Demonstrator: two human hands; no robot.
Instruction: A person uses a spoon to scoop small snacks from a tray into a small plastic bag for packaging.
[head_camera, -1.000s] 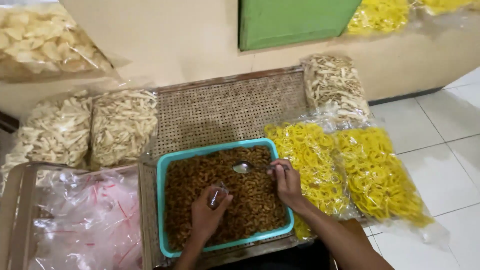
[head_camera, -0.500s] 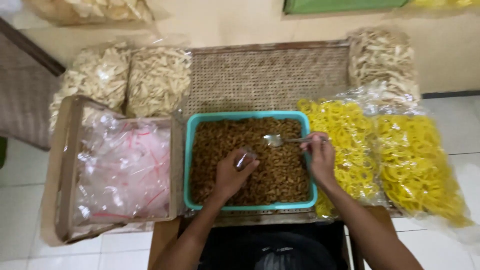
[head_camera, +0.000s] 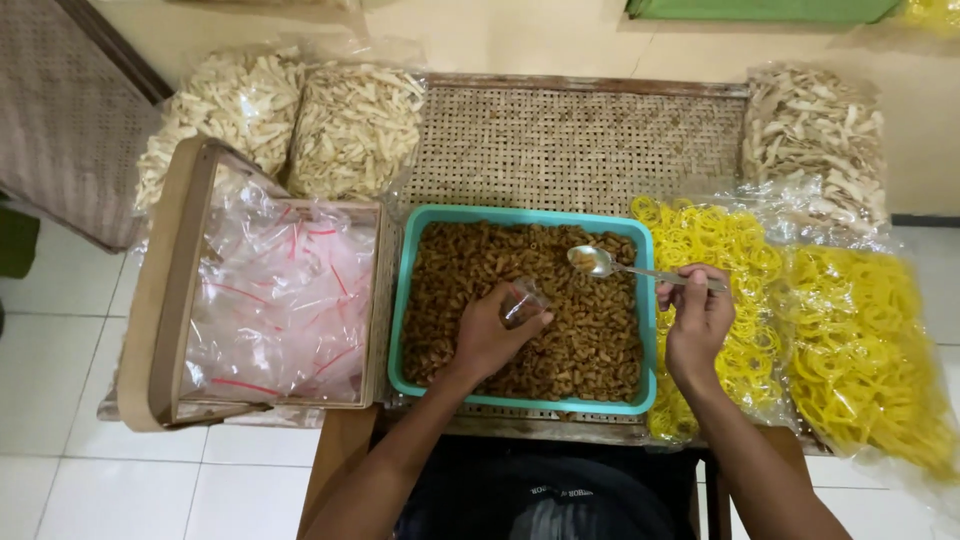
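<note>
Snacks fill the tray under both hands: left hand pinches a small bag, right hand grips a spoon just beside it.

The spoon is shiny metal. The teal tray looks like smooth plastic, with dry, rough brown snacks inside. The small bag is clear, probably thin plastic. Glossy crinkled bags fill the wooden box. The desk is woven rattan, matt.
</note>
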